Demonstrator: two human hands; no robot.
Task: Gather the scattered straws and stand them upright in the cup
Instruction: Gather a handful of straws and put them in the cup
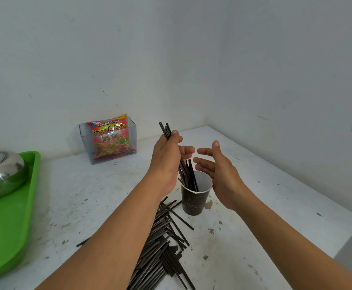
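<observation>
Above the dark paper cup (194, 200), near the middle of the white table (275, 206), the left hand (166, 158) holds a bundle of black straws (166, 130); its grip is closed around them, thumb pressed on the upper part, the top ends projecting past the fingers and the lower ends reaching down into the cup at a lean. The right hand (219, 170) hovers just beside the cup's right rim; its grip is wide, fingers spread and palm turned toward the left hand, touching nothing that can be made out. The cup stands upright; its inside is white, and a brown stain marks the table at its right base. A loose heap of scattered straws (162, 243) lies flat on the table in front of the cup, partly hidden by the left forearm; one straw (83, 242) lies apart to the left. At the back wall, a clear plastic holder (133, 130) contains a red French Fries snack packet (110, 139). On the left edge, a green tray (10, 227) carries a steel kettle (1, 172).
</observation>
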